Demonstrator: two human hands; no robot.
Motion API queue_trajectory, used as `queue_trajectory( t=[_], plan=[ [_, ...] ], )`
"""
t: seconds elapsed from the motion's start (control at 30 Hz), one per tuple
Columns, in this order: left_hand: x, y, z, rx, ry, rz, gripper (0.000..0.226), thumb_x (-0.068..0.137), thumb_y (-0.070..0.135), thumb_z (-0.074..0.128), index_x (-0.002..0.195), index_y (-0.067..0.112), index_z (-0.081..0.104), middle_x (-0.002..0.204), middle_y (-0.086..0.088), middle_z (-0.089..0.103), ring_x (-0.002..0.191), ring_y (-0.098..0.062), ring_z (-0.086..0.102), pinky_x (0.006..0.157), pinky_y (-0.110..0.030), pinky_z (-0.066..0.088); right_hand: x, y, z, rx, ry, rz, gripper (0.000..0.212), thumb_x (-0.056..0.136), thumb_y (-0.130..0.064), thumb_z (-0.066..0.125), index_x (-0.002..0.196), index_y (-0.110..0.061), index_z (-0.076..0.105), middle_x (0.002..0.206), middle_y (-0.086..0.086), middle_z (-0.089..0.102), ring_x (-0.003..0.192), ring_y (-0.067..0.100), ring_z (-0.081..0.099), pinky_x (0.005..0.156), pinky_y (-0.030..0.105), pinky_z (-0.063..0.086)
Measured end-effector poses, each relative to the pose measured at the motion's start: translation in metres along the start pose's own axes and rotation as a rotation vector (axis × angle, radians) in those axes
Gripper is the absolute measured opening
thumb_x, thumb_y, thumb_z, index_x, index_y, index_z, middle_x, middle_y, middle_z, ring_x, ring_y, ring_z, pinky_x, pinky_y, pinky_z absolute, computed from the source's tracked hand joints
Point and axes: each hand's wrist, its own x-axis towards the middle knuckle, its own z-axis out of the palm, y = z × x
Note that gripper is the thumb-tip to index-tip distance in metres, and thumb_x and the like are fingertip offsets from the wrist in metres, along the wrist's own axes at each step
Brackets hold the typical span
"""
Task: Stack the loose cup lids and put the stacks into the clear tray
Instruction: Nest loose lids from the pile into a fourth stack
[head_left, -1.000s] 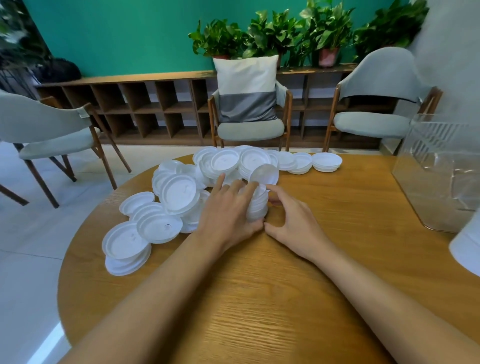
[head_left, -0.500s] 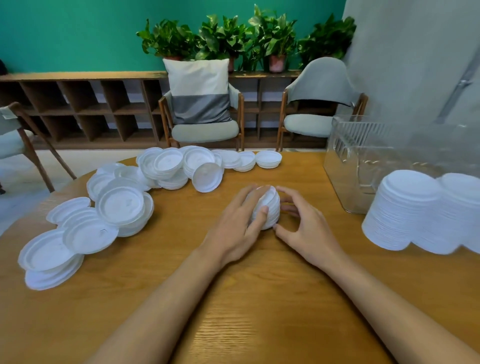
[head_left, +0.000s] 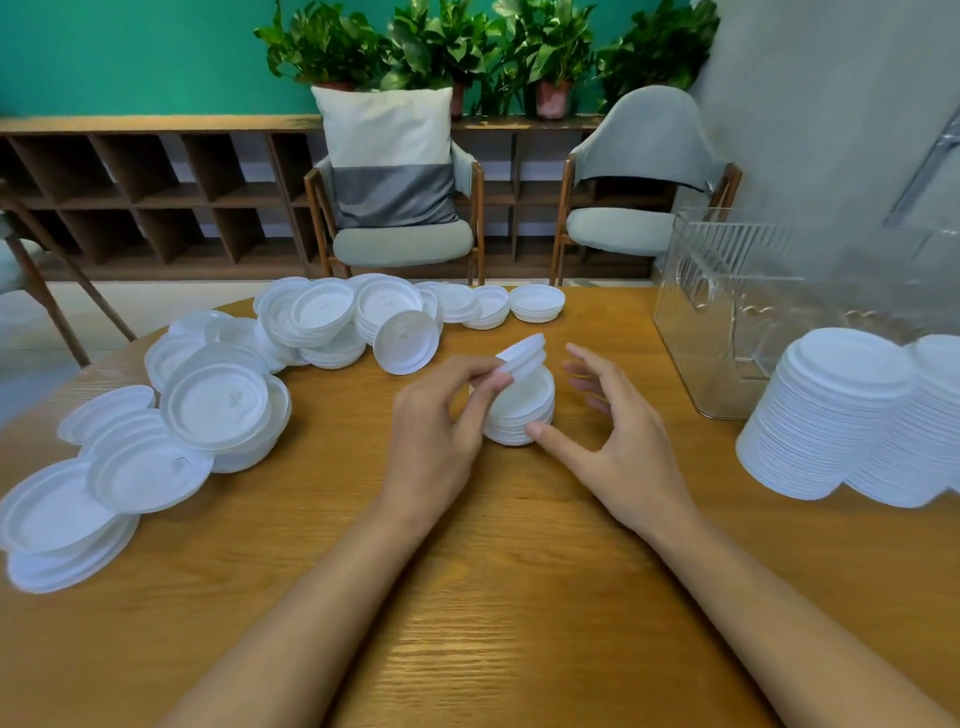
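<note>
White tilted lids (head_left: 524, 353), a few nested together, are pinched by the left hand (head_left: 441, 421), whose forearm reaches in from the lower left, thumb and fingertips closed on their near edge, holding them tipped up over the small stack (head_left: 519, 410) on the wooden bench (head_left: 467, 597). The right hand (head_left: 618, 431) comes in from the lower right, apart from the left, its fingers spread and loosely curved around nothing, its thumb tip touching the foot of the small stack. To the left and far side, loose lids (head_left: 218, 400) sprawl in overlapping heaps. At the right, tall stacks (head_left: 841, 415) stand on the bench just in front of the clear tray (head_left: 727, 312)
</note>
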Motion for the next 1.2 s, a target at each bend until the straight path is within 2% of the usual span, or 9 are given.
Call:
queue_trajectory(
  t=[0.2, 0.4, 0.5, 0.6, 0.67, 0.8, 0.93, 1.03, 1.2],
  plan=[
    [-0.002, 0.031, -0.006, -0.585, -0.113, -0.391, 0.016, 0.103, 0.010, 0.062, 0.116, 0.001, 0.065, 0.107, -0.014, 0.073, 0.092, -0.015, 0.075, 0.085, -0.030, 0.062, -0.006, -0.016, -0.005, 0.109, 0.058, -0.095, 0.082, 0.080, -0.044, 0.085, 0.151, -0.028, 0.048, 0.144, -0.018, 0.057, 0.135, 0.005, 0.054, 0.109, 0.034, 0.050],
    [-0.004, 0.040, -0.003, -0.778, -0.209, -0.497, 0.036, 0.101, -0.001, 0.060, 0.136, 0.006, 0.055, 0.090, -0.012, 0.071, 0.085, -0.023, 0.077, 0.081, -0.030, 0.063, -0.006, -0.013, -0.010, 0.150, 0.134, -0.137, 0.075, 0.080, -0.034, 0.088, 0.145, -0.017, 0.056, 0.144, -0.009, 0.056, 0.137, 0.012, 0.053, 0.101, 0.027, 0.054],
    [-0.004, 0.032, -0.002, -0.567, -0.193, -0.404, 0.031, 0.100, 0.004, 0.067, 0.130, 0.012, 0.065, 0.096, -0.010, 0.075, 0.090, -0.024, 0.077, 0.084, -0.032, 0.063, -0.007, -0.010, -0.014, 0.126, 0.102, -0.113, 0.074, 0.080, -0.031, 0.089, 0.145, -0.019, 0.055, 0.142, -0.011, 0.057, 0.135, 0.012, 0.054, 0.099, 0.023, 0.053],
    [-0.005, 0.017, -0.003, -0.089, -0.090, -0.124, 0.029, 0.096, 0.012, 0.075, 0.124, 0.019, 0.070, 0.103, 0.007, 0.074, 0.100, -0.015, 0.070, 0.084, -0.023, 0.054, -0.008, -0.006, -0.023, 0.093, 0.080, -0.076, 0.068, 0.082, -0.033, 0.087, 0.143, -0.026, 0.057, 0.137, -0.016, 0.058, 0.130, 0.008, 0.056, 0.096, 0.016, 0.051],
    [-0.008, 0.005, -0.004, 0.126, -0.144, 0.041, 0.032, 0.094, 0.017, 0.077, 0.125, 0.019, 0.070, 0.113, 0.010, 0.072, 0.108, -0.010, 0.066, 0.092, -0.021, 0.048, -0.009, -0.002, -0.028, 0.065, 0.079, -0.048, 0.060, 0.083, -0.032, 0.086, 0.136, -0.027, 0.059, 0.132, -0.018, 0.059, 0.126, 0.005, 0.057, 0.094, 0.014, 0.050],
    [-0.010, -0.013, 0.000, 0.304, -0.272, 0.167, 0.017, 0.098, 0.022, 0.073, 0.114, 0.018, 0.076, 0.110, 0.008, 0.074, 0.105, -0.016, 0.068, 0.091, -0.041, 0.053, -0.009, 0.002, -0.029, 0.002, 0.045, 0.024, 0.054, 0.081, -0.034, 0.084, 0.128, -0.028, 0.059, 0.126, -0.018, 0.059, 0.119, -0.001, 0.055, 0.090, 0.007, 0.044],
    [-0.004, -0.024, -0.005, 0.366, -0.185, 0.151, 0.016, 0.097, 0.011, 0.073, 0.113, 0.014, 0.078, 0.103, 0.002, 0.073, 0.092, -0.023, 0.070, 0.074, -0.042, 0.057, -0.008, 0.002, -0.027, -0.037, -0.029, 0.063, 0.053, 0.079, -0.038, 0.084, 0.125, -0.030, 0.061, 0.122, -0.020, 0.061, 0.115, -0.004, 0.055, 0.090, 0.008, 0.043],
    [0.000, -0.031, -0.009, 0.391, -0.142, 0.105, 0.023, 0.094, 0.004, 0.074, 0.115, 0.012, 0.078, 0.104, -0.001, 0.073, 0.092, -0.026, 0.071, 0.073, -0.043, 0.058, -0.010, 0.002, -0.022, -0.114, -0.135, 0.070, 0.056, 0.077, -0.044, 0.086, 0.127, -0.034, 0.061, 0.120, -0.023, 0.060, 0.115, -0.003, 0.054, 0.095, 0.016, 0.044],
    [0.007, -0.029, -0.016, 0.402, -0.061, 0.038, 0.018, 0.087, 0.001, 0.081, 0.103, 0.009, 0.078, 0.096, -0.001, 0.071, 0.085, -0.022, 0.068, 0.073, -0.040, 0.056, -0.010, 0.002, -0.016, -0.203, -0.224, 0.058, 0.065, 0.075, -0.045, 0.089, 0.132, -0.028, 0.063, 0.123, -0.024, 0.059, 0.113, -0.008, 0.050, 0.092, -0.001, 0.031]
  ],
)
